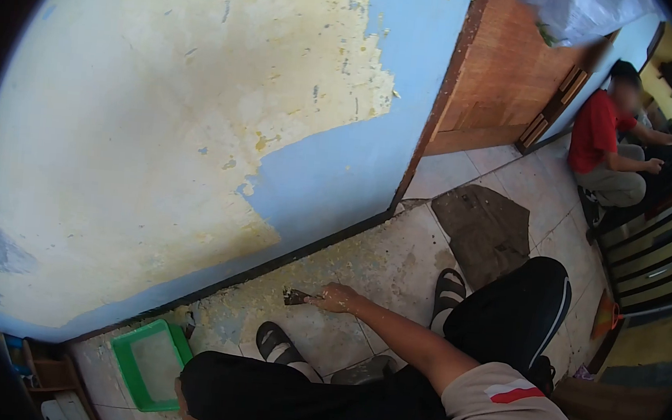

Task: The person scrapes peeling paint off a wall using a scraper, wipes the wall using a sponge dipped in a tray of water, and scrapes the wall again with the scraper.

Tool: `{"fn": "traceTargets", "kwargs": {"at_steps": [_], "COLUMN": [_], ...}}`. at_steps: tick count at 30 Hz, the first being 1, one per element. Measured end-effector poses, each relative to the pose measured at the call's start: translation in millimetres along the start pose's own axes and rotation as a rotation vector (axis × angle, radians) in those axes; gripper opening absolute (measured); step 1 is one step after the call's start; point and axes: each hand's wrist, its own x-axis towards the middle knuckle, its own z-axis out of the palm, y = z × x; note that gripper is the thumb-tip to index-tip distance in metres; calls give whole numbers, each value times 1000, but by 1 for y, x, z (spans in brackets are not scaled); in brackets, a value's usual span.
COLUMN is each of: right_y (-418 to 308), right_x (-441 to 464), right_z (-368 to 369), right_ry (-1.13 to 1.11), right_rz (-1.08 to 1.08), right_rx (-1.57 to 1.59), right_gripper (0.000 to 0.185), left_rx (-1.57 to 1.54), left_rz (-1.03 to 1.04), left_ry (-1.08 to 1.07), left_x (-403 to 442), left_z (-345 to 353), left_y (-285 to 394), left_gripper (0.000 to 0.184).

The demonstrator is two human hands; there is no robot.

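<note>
My right hand [337, 298] is closed around a scraper [297, 297] with a dark, broad blade, held low over the flake-strewn floor. The wall [160, 133] in front has a large pale, yellowish area with ragged edges, bordered by blue paint [331, 170]. At the lower left, my left hand [187, 413] shows only in part beside my knee. Its fingers are hidden. Close to that hand lies a green tray [129, 379] with whitish contents.
Paint flakes [242, 305] litter the tiles along the wall. A brown cloth [484, 230] lies by the wooden door [497, 73]. A person in a red shirt [595, 132] squats near a slatted black bench [656, 251]. A wooden shelf [51, 373] stands at lower left.
</note>
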Motion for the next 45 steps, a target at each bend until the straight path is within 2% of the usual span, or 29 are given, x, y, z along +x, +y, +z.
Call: {"fn": "traceTargets", "kwargs": {"at_steps": [5, 7, 11, 15, 17, 18, 20, 21, 23, 24, 26, 30, 32, 35, 38, 39, 41, 44, 45], "right_y": [2, 18, -3, -9, -11, -15, -18, -18, -18, -18, -20, -25, -24, -22, -19, -21, -25, -30, -29], "right_x": [-1, 17, 3, 6, 4, 1, -1, 2, 7, 8, 9, 10, 13, 18, 20, 16, 10, 3, 5], "right_z": [6, 22, 2, 1, 3, 1, 1, 3, 7, 9, 11, 14, 18, 22, 27, 24, 19, 13, 14], "right_ry": [0, 60, 49, 66, 74, 95, 106, 97, 85, 89, 90, 80, 102, 86, 102, 113, 89, 81, 89], "right_rz": [45, 18, 68, 17, -12, -38, -77, -76, -80, -90, -103, -86, -105, -107, -60, -54, -70, -60, -44], "right_rx": [54, 79, 74, 117, 123, 128, 129, 146, 166, 169, 169, 177, 171, 192, 173, 150, 113, 203, 230], "right_gripper": [88, 88, 87, 86, 86, 85, 84, 83, 82, 82, 81, 82, 83, 84, 86, 86, 86, 77, 73], "left_rx": [1, 11, 35, 105, -635, -635, -1636, -1637, -2022, -2019, -2068, -2054, -1872, -1811, -1691, -1688, -1651, -1581, -1602], "left_rz": [-108, -148, -222, -161, -593, -603, -610, -609, -480, -478, -495, -496, -675, -705, -700, -706, -908, -885, -883], "left_ry": [-59, -70, -101, -89, -162, -151, 2, 18, -78, -69, 123, 293, 506, 433, 492, 502, 584, 590, 599], "left_x": [18, 23, 34, 44, 36, 36, 48, 43, 42, 42, 43, 20, 29, 59, 73, 68, 63, 61, 52], "left_z": [33, 31, 28, 9, -12, -13, -8, -16, -31, -35, -38, -73, -73, -57, -46, -48, -53, -44, -47], "left_y": [-14, -16, -34, -47, -27, -32, -54, -58, -60, -59, -55, 10, 10, -37, -55, -48, -32, -50, -31], "left_gripper": [50, 51, 54, 56, 52, 52, 43, 43, 35, 35, 35, 37, 36, 31, 27, 27, 27, 32, 31]}}
